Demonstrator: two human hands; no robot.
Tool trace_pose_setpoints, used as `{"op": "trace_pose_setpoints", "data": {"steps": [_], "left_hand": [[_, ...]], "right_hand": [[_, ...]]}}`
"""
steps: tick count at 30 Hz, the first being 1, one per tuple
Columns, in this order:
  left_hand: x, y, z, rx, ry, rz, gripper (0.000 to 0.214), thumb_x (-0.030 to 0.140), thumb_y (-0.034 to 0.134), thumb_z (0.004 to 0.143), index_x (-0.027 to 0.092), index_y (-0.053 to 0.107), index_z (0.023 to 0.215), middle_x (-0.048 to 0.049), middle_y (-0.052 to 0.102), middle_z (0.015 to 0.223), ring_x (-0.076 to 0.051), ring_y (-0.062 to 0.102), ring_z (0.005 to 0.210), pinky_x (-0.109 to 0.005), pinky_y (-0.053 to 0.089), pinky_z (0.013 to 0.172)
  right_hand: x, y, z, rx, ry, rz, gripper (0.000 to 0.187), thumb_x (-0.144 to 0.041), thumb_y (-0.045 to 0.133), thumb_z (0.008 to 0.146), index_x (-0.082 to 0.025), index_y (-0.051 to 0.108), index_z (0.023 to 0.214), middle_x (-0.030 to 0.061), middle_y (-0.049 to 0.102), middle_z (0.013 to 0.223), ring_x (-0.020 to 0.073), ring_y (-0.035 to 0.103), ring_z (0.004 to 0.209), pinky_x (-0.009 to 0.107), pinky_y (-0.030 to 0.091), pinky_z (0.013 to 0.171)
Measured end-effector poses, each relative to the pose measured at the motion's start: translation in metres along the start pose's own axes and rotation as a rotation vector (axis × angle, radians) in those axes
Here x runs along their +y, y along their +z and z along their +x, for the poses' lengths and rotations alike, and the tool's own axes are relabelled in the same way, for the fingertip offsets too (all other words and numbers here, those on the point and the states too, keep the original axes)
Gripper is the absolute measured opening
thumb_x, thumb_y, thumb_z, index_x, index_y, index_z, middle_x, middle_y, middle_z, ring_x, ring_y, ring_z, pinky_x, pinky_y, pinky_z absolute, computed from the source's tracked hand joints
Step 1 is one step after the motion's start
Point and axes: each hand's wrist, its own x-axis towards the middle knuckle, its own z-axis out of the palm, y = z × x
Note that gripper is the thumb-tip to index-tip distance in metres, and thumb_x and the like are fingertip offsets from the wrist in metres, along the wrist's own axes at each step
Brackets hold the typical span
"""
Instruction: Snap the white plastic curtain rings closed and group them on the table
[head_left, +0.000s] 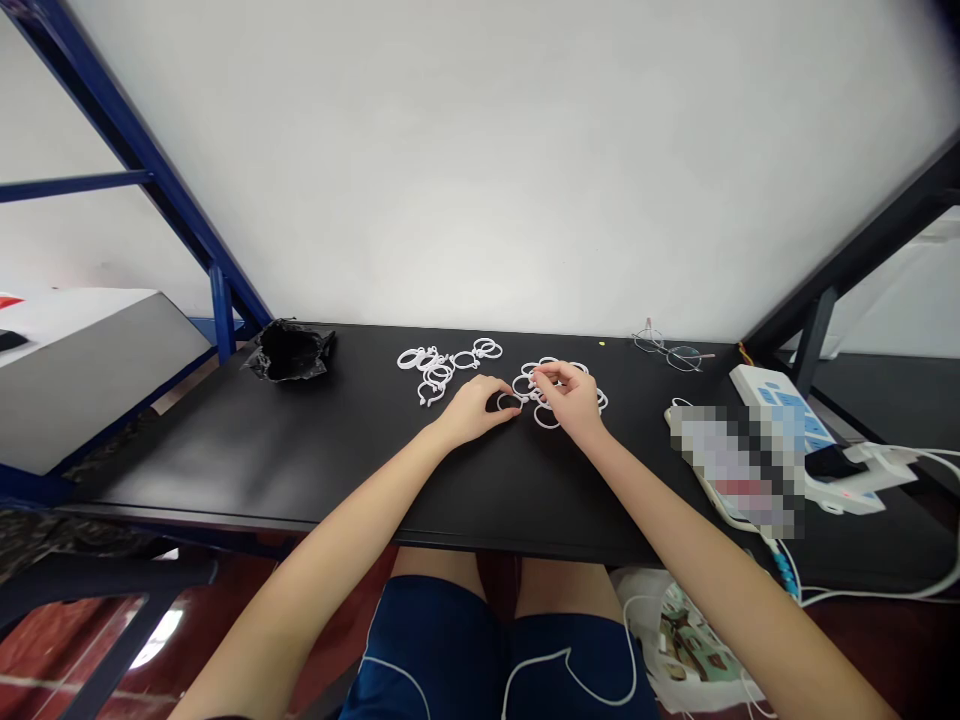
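White open rings with small knobbed ends, like curtain rings, lie in two groups on the black table (pixel 330 450). My left hand (pixel 480 408) rests at the edge of the right-hand group, thumb and fingers closed about a white ring (pixel 510 402) lying there. Over that group of rings (pixel 547 417) is my right hand (pixel 571 395), its thumb and fingertips pinched together among the rings. What exactly the right fingertips pinch is too small to make out, and the hand hides part of the group. To the left, a second group of rings (pixel 437 373) lies untouched by either hand.
An opened black plastic bag (pixel 289 352) stands at the back left. Eyeglasses (pixel 679 355) lie at the back right. Nearer are a phone (pixel 724 480), its screen blurred, a white power strip (pixel 780 405) and white cables (pixel 885 595). A wall borders the table behind.
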Motion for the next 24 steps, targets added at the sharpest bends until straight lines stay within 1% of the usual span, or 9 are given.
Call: {"op": "trace_pose_setpoints", "data": {"steps": [3, 5, 7, 10, 13, 15, 17, 20, 24], "left_hand": [[0.000, -0.005, 0.001, 0.049, 0.027, 0.071, 0.021, 0.037, 0.063, 0.083, 0.022, 0.067, 0.097, -0.0077, 0.068, 0.100, -0.025, 0.059, 0.100, -0.041, 0.043, 0.093], [-0.003, -0.012, 0.002, 0.135, 0.007, 0.168, 0.018, 0.033, 0.058, 0.086, 0.022, 0.067, 0.097, -0.0092, 0.067, 0.104, -0.027, 0.056, 0.105, -0.046, 0.037, 0.100], [-0.010, -0.021, 0.001, 0.259, -0.080, 0.304, 0.020, 0.032, 0.055, 0.087, 0.022, 0.066, 0.100, -0.0123, 0.063, 0.115, -0.031, 0.049, 0.118, -0.054, 0.027, 0.107], [-0.025, -0.036, 0.000, 0.393, -0.280, 0.474, 0.036, 0.037, 0.055, 0.087, 0.020, 0.061, 0.118, -0.0193, 0.046, 0.140, -0.041, 0.029, 0.135, -0.067, 0.014, 0.107], [-0.041, -0.045, -0.002, 0.357, -0.446, 0.532, 0.055, 0.049, 0.049, 0.088, 0.020, 0.050, 0.134, -0.0198, 0.031, 0.151, -0.045, 0.020, 0.140, -0.070, 0.015, 0.105], [-0.048, -0.047, -0.002, 0.268, -0.563, 0.545, 0.061, 0.056, 0.043, 0.089, 0.022, 0.044, 0.140, -0.0168, 0.028, 0.154, -0.042, 0.019, 0.141, -0.066, 0.017, 0.107], [-0.051, -0.047, -0.001, 0.176, -0.627, 0.544, 0.061, 0.057, 0.039, 0.090, 0.024, 0.044, 0.140, -0.0136, 0.026, 0.155, -0.039, 0.021, 0.142, -0.061, 0.021, 0.110], [-0.051, -0.045, 0.001, 0.102, -0.601, 0.532, 0.058, 0.056, 0.040, 0.090, 0.024, 0.047, 0.138, -0.0121, 0.028, 0.155, -0.036, 0.023, 0.141, -0.056, 0.025, 0.110], [-0.049, -0.041, 0.000, 0.084, -0.489, 0.509, 0.054, 0.053, 0.044, 0.090, 0.023, 0.050, 0.134, -0.0124, 0.036, 0.151, -0.036, 0.027, 0.139, -0.055, 0.030, 0.108]], "right_hand": [[0.000, 0.000, -0.001, -0.002, 0.010, -0.005, 0.026, -0.044, 0.065, 0.076, -0.019, 0.068, 0.083, 0.0076, 0.068, 0.082, 0.0205, 0.064, 0.073, 0.032, 0.054, 0.058], [-0.001, 0.000, -0.001, 0.004, 0.016, -0.002, 0.026, -0.043, 0.065, 0.076, -0.019, 0.068, 0.083, 0.0076, 0.068, 0.080, 0.0208, 0.064, 0.073, 0.032, 0.054, 0.058], [-0.001, -0.001, -0.001, 0.015, 0.017, -0.002, 0.025, -0.042, 0.066, 0.075, -0.018, 0.068, 0.081, 0.0075, 0.067, 0.079, 0.0207, 0.064, 0.073, 0.032, 0.054, 0.057], [-0.002, -0.001, -0.001, 0.026, 0.012, -0.007, 0.023, -0.040, 0.066, 0.076, -0.018, 0.068, 0.080, 0.0071, 0.066, 0.079, 0.0197, 0.063, 0.071, 0.031, 0.054, 0.057], [0.000, -0.001, 0.000, 0.026, -0.009, -0.010, 0.021, -0.038, 0.065, 0.077, -0.017, 0.068, 0.082, 0.0070, 0.067, 0.079, 0.0186, 0.063, 0.069, 0.028, 0.052, 0.054], [0.002, -0.001, 0.000, 0.034, -0.024, -0.012, 0.021, -0.037, 0.065, 0.077, -0.017, 0.068, 0.082, 0.0069, 0.068, 0.077, 0.0181, 0.063, 0.067, 0.027, 0.050, 0.051], [0.004, -0.001, 0.000, 0.040, -0.028, -0.013, 0.021, -0.036, 0.065, 0.076, -0.017, 0.069, 0.081, 0.0068, 0.068, 0.076, 0.0179, 0.063, 0.066, 0.026, 0.050, 0.050], [0.005, -0.002, 0.000, 0.039, -0.022, -0.013, 0.021, -0.036, 0.066, 0.076, -0.016, 0.069, 0.081, 0.0070, 0.068, 0.077, 0.0179, 0.063, 0.066, 0.026, 0.051, 0.051], [0.004, -0.002, 0.000, 0.042, -0.018, -0.020, 0.021, -0.037, 0.066, 0.076, -0.016, 0.069, 0.082, 0.0075, 0.069, 0.078, 0.0183, 0.064, 0.066, 0.027, 0.052, 0.052]]}}
